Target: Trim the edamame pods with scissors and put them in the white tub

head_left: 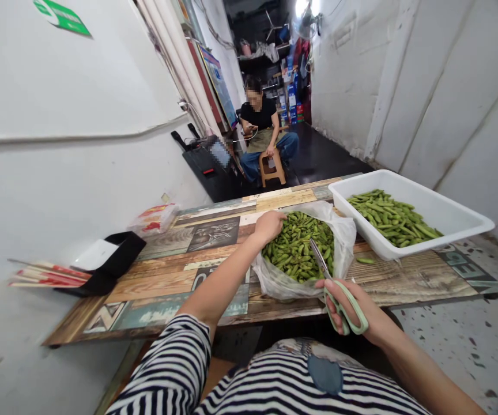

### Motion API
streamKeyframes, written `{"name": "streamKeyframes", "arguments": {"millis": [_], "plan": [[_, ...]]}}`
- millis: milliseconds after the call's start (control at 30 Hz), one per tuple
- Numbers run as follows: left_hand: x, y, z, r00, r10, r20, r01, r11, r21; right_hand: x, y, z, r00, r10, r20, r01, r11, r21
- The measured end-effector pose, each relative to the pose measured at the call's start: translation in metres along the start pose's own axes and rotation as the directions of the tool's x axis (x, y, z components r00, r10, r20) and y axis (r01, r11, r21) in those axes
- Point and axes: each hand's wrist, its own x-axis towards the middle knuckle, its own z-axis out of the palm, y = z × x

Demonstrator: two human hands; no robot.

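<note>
A clear plastic bag (344, 231) full of green bean pods (298, 248), which look like edamame, lies open on the wooden-patterned table in front of me. My left hand (270, 226) is at the bag's left rim, its fingers curled over the edge by the pods; whether they pinch a pod or the plastic is hidden. In my right hand (347, 305) is a pair of scissors (353, 300) with pale green handles. The scissors' metal blades point up and left over the pods.
A white plastic tub (460, 227) with more pods stands at the table's right. One loose pod (365, 260) lies between tub and bag. At the left are a black holder (123, 253) with wrapped chopsticks (50, 275) and a plastic packet (156, 219). A person (261, 124) sits beyond the table.
</note>
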Motion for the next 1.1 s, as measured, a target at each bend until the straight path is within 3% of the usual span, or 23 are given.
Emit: {"name": "streamKeyframes", "arguments": {"millis": [67,233,333,433,533,600,767,900,1100], "plan": [[0.004,0.003,0.004,0.997,0.04,0.061,-0.047,0.991,0.126,0.0,0.001,0.0,1.0,-0.007,-0.005,0.006,1.0,-0.009],[0.004,0.014,-0.006,0.993,0.068,0.093,-0.081,0.986,0.143,0.004,0.006,-0.002,1.0,0.0,0.004,0.0,1.0,-0.03],[-0.01,0.021,-0.016,0.988,0.105,0.117,-0.094,0.991,-0.099,0.006,0.008,-0.003,1.0,-0.017,0.001,0.017,0.999,-0.038],[-0.032,0.031,-0.02,0.965,0.068,0.254,0.075,0.855,-0.513,0.007,0.007,-0.005,0.997,-0.07,0.042,0.072,0.996,-0.054],[-0.051,0.041,-0.021,0.902,0.062,0.426,0.276,0.677,-0.683,0.007,0.002,-0.004,0.996,-0.07,0.05,0.075,0.993,-0.092],[-0.06,0.046,-0.023,0.879,0.087,0.468,0.32,0.621,-0.716,0.007,0.0,-0.004,0.997,-0.066,0.036,0.07,0.99,-0.119],[-0.066,0.05,-0.025,0.852,0.098,0.514,0.372,0.579,-0.726,0.009,0.002,-0.005,0.997,-0.082,0.01,0.082,0.97,-0.227],[-0.064,0.044,-0.021,0.811,0.118,0.573,0.463,0.469,-0.752,0.011,0.005,-0.005,0.997,-0.066,-0.029,0.056,0.961,-0.272],[-0.068,0.041,-0.012,0.833,0.124,0.539,0.49,0.286,-0.824,0.006,0.003,-0.001,0.999,-0.004,0.044,0.008,0.995,-0.1]]}}
